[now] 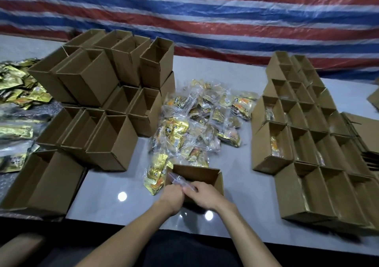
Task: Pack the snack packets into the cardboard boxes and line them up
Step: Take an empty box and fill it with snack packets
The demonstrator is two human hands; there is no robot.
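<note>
One packet (178, 180) sits at the box (196, 173) rim, pinched by left hand (173, 197) and right hand (205, 195). Behind, a big pile (196, 127) waits unpacked; rows (307, 135) on the right look partly filled, the stack (92, 94) opposite empty, so I judge much remains.

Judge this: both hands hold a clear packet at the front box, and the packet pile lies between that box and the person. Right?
No. In the head view the left hand and right hand hold the packet at the box, but the pile lies beyond the box.
</note>
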